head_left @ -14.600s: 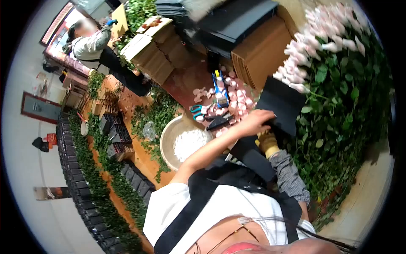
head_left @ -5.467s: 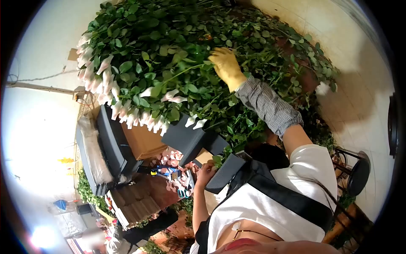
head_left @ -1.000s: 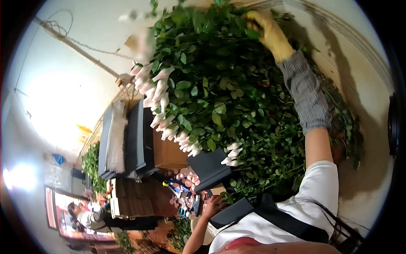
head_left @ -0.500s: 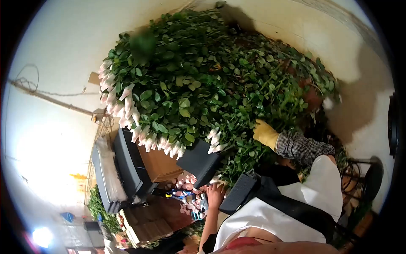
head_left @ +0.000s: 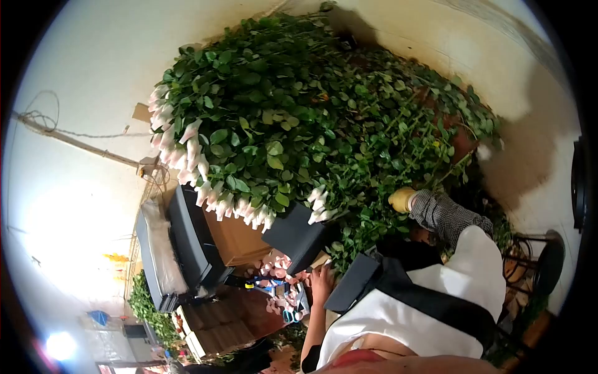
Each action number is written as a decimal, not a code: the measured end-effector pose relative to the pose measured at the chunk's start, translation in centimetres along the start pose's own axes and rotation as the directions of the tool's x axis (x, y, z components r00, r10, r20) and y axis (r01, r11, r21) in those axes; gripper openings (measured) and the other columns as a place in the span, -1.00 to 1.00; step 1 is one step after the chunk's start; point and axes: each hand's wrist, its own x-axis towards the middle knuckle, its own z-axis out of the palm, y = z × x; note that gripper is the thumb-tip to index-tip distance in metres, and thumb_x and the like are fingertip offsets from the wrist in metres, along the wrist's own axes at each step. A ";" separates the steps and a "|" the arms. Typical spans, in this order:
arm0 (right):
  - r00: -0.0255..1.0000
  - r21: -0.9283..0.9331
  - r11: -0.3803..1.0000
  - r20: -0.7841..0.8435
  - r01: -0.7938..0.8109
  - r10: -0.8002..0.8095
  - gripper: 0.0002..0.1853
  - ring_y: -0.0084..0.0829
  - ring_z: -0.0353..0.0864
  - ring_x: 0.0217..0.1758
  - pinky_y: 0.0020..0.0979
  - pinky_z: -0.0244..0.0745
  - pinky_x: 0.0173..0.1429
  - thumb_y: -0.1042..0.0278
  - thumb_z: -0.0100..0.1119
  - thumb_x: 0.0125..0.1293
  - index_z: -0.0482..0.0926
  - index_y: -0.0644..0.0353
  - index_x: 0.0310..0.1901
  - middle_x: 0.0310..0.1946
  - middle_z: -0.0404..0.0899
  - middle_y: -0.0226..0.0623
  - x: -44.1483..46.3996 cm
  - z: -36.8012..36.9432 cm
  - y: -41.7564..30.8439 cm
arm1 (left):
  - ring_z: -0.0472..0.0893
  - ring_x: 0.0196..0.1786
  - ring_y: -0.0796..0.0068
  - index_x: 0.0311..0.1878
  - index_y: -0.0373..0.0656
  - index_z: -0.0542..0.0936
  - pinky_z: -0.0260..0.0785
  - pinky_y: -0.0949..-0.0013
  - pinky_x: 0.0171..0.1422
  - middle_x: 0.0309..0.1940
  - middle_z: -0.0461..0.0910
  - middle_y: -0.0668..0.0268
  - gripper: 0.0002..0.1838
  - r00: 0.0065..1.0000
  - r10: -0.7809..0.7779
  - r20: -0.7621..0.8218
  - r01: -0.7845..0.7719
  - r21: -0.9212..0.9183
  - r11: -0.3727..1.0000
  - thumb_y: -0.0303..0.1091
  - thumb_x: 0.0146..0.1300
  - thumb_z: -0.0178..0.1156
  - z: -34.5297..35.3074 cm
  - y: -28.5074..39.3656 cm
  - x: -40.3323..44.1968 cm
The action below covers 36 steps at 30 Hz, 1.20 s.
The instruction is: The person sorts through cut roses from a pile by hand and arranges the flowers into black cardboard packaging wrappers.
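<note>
My right hand (head_left: pixel 402 200), in a yellow glove with a checked sleeve above it, is closed among the leafy rose stems (head_left: pixel 367 221) at the near edge of a large green heap. What it grips is hidden. My bare left hand (head_left: pixel 321 278) is lower and further left, beside a dark panel (head_left: pixel 298 240). Its fingers are bent around something I cannot make out. Pale pink roses (head_left: pixel 318 204) in white sleeves lie on top of the dark panel. More sleeved roses (head_left: pixel 187 156) line the left edge of the heap.
Blue-handled scissors (head_left: pixel 291 315) and loose pink petals (head_left: pixel 274 265) lie left of my left hand. Beyond them stand a dark open box (head_left: pixel 196 240) and stacked cardboard (head_left: pixel 215 330). A black stool (head_left: pixel 548 265) is at the right; a pale wall (head_left: pixel 529 112) borders the heap.
My gloved right hand has drawn slightly right and toward my body, and its fingers look more curled. My left hand has shifted a little to the right.
</note>
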 end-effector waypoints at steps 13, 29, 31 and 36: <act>0.312 -0.065 0.742 -0.881 0.667 -0.357 -0.60 -0.16 0.69 -0.17 -0.12 0.61 0.04 0.42 0.21 0.30 0.56 0.08 0.18 -0.23 0.71 -0.18 18.2 -34.4 -18.6 | 0.47 0.19 -0.03 0.02 -0.09 0.66 0.36 0.07 0.27 0.11 0.50 0.09 -0.64 0.994 -0.104 -0.039 0.095 -0.182 0.979 -0.45 0.09 0.34 -0.7 1.1 -1.0; 0.527 -0.258 0.927 -0.766 0.274 -0.369 -0.58 -0.28 0.68 -0.09 -0.20 0.36 0.37 0.34 0.48 -0.23 0.65 0.03 -0.20 -0.31 0.68 -0.31 18.3 -31.2 -21.4 | 0.51 0.16 -0.02 -0.03 -0.09 0.66 0.38 0.07 0.24 0.06 0.54 0.08 -0.69 0.990 -0.095 -0.102 0.075 -0.184 0.980 -0.42 0.11 0.37 -0.1 0.6 -1.0; 0.482 -0.232 0.892 -0.774 0.387 -0.410 -0.74 -0.28 0.67 -0.12 -0.22 0.43 0.27 0.43 0.39 -0.03 0.64 0.01 -0.24 -0.32 0.67 -0.32 15.8 -27.9 -19.9 | 0.48 0.17 -0.04 0.00 -0.09 0.64 0.37 0.07 0.26 0.11 0.50 0.06 -0.68 0.990 -0.130 -0.055 0.121 -0.132 0.984 -0.42 0.14 0.34 0.2 0.4 -1.4; 0.373 -0.415 0.614 -0.527 0.671 -0.763 -0.91 -0.35 0.58 -0.26 -0.29 0.47 -0.06 0.39 0.16 0.24 0.62 -0.08 -0.30 -0.43 0.58 -0.46 7.8 -22.4 -19.0 | 0.44 0.22 -0.07 0.26 -0.12 0.53 0.32 0.05 0.32 0.09 0.50 0.00 -0.38 0.993 -0.102 -0.052 0.091 -0.177 0.980 -0.42 0.05 0.38 1.8 -1.9 -2.2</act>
